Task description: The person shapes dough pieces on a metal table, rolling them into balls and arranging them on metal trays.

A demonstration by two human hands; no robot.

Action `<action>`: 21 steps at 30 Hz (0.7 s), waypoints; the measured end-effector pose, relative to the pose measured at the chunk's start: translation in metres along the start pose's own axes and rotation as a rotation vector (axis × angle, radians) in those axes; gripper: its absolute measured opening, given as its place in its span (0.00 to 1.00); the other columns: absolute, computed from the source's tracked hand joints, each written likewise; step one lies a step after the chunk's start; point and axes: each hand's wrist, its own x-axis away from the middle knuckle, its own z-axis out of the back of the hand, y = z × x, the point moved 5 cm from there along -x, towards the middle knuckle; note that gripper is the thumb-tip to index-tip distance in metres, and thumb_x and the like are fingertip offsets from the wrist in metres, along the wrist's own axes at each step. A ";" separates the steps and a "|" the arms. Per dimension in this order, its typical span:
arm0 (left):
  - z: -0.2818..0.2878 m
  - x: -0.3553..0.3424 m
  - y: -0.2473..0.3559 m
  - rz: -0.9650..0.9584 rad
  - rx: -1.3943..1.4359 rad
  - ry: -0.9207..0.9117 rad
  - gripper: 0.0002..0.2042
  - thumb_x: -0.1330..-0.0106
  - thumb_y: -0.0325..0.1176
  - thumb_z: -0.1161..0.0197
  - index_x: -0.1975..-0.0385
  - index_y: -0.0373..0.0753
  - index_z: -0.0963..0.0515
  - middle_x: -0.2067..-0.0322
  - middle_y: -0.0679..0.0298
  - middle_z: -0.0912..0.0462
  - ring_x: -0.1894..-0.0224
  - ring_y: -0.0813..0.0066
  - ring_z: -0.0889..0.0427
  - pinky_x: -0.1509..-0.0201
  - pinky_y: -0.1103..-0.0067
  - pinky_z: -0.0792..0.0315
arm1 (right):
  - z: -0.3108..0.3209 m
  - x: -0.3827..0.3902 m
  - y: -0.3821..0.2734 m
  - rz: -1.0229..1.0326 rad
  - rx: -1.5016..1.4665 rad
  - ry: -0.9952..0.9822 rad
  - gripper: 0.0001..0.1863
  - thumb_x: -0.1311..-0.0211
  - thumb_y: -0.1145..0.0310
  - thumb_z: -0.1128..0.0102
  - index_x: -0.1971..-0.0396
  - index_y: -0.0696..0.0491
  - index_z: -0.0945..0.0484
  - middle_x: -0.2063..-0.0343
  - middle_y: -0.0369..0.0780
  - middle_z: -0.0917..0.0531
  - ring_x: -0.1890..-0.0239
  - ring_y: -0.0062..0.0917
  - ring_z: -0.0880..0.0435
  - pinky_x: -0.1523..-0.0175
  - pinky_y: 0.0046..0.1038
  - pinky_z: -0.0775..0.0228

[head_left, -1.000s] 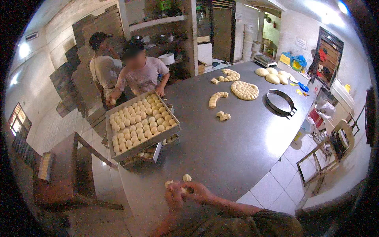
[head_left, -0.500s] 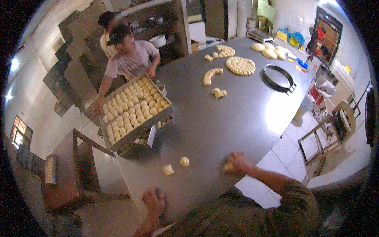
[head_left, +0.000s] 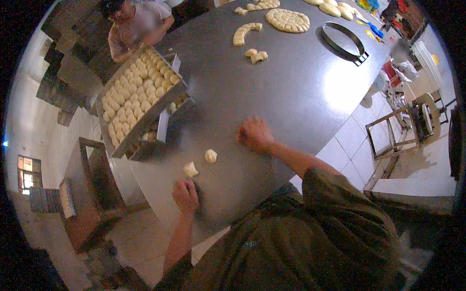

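As the head view shows, your left hand (head_left: 185,195) is on the grey table (head_left: 286,92) with bent fingers, just beside a rough dough piece (head_left: 191,169). A round dough ball (head_left: 210,155) lies between your two hands. Your right hand (head_left: 255,136) is curled, farther out; I cannot tell whether either hand grips anything. A filled tray (head_left: 155,112) stands beyond, to your left.

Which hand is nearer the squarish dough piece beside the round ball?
Left. The left hand is just short of the squarish dough piece; the right hand is farther off, beyond it to the right.
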 end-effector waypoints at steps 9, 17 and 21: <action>0.008 -0.048 -0.041 0.115 -0.029 0.269 0.14 0.26 0.36 0.46 0.50 0.32 0.26 0.54 0.45 0.21 0.52 0.39 0.24 0.42 0.49 0.33 | 0.028 -0.048 0.041 0.041 -0.099 -0.027 0.25 0.47 0.42 0.28 0.59 0.45 0.18 0.52 0.43 0.21 0.43 0.42 0.25 0.38 0.48 0.34; 0.024 -0.009 -0.097 0.011 -0.219 0.263 0.09 0.28 0.33 0.47 0.65 0.32 0.27 0.64 0.46 0.24 0.61 0.44 0.24 0.59 0.53 0.31 | 0.018 -0.030 0.086 0.148 -0.055 0.012 0.24 0.39 0.41 0.34 0.59 0.48 0.19 0.52 0.43 0.21 0.43 0.41 0.26 0.37 0.45 0.35; -0.018 -0.030 -0.048 -0.178 -0.073 0.232 0.09 0.30 0.34 0.43 0.64 0.34 0.27 0.65 0.47 0.23 0.61 0.44 0.24 0.59 0.53 0.32 | -0.014 -0.032 0.043 0.107 -0.042 0.150 0.23 0.36 0.43 0.36 0.59 0.49 0.19 0.53 0.43 0.21 0.45 0.41 0.25 0.37 0.44 0.34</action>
